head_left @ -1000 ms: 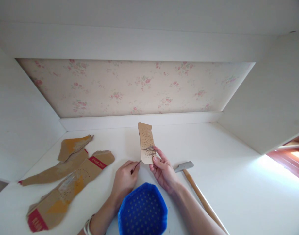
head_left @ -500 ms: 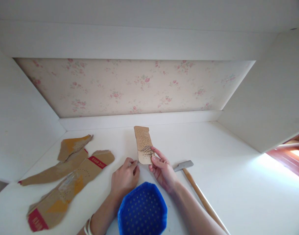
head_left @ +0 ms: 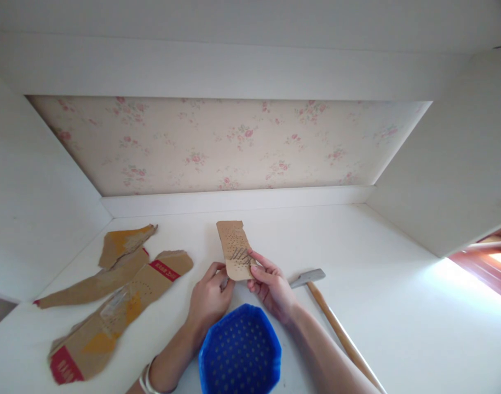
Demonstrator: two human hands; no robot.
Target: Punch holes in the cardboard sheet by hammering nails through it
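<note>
Cardboard, at twelve o'clock from the blue container, is pinched at its edge by the right hand, probably tilted to show its holes, while the left hand, curled at its seven-o'clock corner, hides any hold.

A container sits on the desk between the person's forearms. Beyond it, a cardboard strip is in the right hand, the left hand at its near left corner. Cardboard pieces lie farther left, a hammer right.
</note>
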